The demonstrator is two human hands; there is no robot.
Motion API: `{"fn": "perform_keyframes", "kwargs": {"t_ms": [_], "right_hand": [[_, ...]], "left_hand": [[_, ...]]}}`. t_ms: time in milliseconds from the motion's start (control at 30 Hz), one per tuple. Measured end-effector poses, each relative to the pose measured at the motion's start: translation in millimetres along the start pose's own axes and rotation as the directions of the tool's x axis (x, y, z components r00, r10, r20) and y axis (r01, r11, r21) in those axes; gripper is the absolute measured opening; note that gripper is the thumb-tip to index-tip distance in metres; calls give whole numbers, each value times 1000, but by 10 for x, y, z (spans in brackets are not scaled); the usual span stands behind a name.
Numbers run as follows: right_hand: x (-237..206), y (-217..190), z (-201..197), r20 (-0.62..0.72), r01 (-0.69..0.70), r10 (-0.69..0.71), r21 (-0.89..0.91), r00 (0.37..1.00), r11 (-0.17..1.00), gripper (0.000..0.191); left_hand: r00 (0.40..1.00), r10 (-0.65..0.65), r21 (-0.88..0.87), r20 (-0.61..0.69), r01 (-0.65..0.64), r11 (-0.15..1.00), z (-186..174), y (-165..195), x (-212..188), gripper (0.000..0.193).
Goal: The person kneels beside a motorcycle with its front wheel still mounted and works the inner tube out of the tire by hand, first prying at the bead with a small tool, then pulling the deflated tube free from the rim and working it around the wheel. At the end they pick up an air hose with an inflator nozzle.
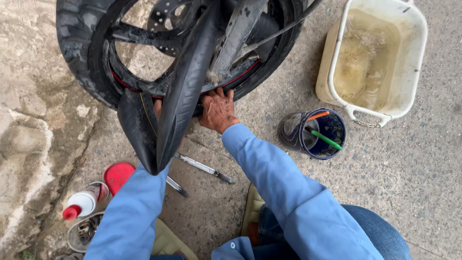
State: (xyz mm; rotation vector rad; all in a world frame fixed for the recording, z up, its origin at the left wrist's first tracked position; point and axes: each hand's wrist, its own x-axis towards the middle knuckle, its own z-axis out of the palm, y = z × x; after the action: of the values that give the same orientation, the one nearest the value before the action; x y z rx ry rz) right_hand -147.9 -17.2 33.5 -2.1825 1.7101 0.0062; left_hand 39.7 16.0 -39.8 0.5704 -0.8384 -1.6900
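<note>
White tub (337,72) holds murky water; blue cup (293,135) holds orange and green tools.

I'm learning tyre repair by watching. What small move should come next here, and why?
Probably draw more of the inner tube out with the left hand, while the right hand steadies the tyre: the tube hangs half out, its upper part apparently inside the wheel.
</note>
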Motion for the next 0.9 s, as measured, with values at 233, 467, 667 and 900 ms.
{"fn": "perform_keyframes", "kwargs": {"t_ms": [233, 467, 667, 900], "right_hand": [[-324, 80, 30, -139, 125, -133, -62, 981, 990, 58], [-416, 318, 78, -162, 297, -297, -24, 941, 955, 72], [-344, 41, 56, -175, 213, -205, 29, 963, 977, 59], [-211, -340, 77, -87, 186, -185, 6, 979, 983, 65]], "left_hand": [[999, 25, 11, -23, -25, 1000, 39, -21, 25, 21], [998, 49, -14, -29, -50, 999, -42, 61, -27, 25], [995, 101, -29, -10, -101, 994, -28, 179, -14, 28], [995, 78, 865, -62, 15, 502, -105, 361, 30, 38]]}}
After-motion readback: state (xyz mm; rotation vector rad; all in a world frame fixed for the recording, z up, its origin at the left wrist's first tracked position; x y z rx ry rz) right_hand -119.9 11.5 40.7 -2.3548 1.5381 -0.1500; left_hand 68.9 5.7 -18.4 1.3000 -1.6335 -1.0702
